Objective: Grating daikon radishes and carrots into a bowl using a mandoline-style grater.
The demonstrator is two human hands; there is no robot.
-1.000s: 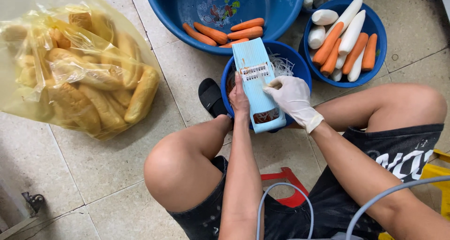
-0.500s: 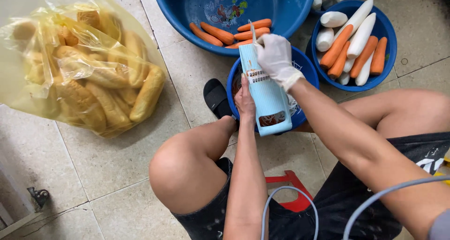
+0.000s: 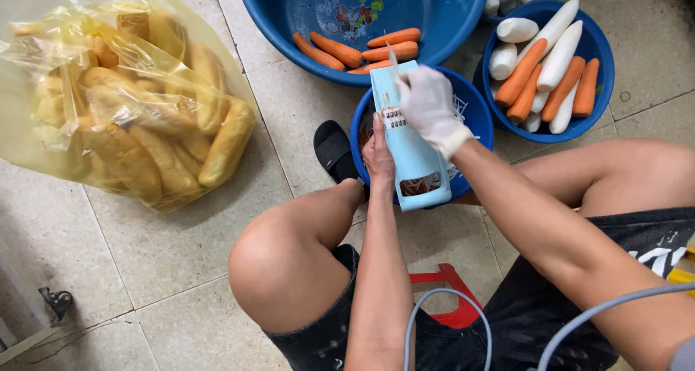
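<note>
Carrot piece (image 3: pixel 392 55) seemingly under gloved right hand (image 3: pixel 428 104) fingertips, atop slicer (image 3: pixel 407 136).

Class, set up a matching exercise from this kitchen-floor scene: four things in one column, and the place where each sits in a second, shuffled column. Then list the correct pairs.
Things
1. bread rolls
2. light blue grater
3. white radishes
4. black sandal

Places
A. on the floor tile beside the person's knee
B. in the small blue bowl at upper right, among carrots
C. inside a clear yellow plastic bag
D. slanted over the middle blue bowl, between both hands

Pairs: 1-C, 2-D, 3-B, 4-A
</note>
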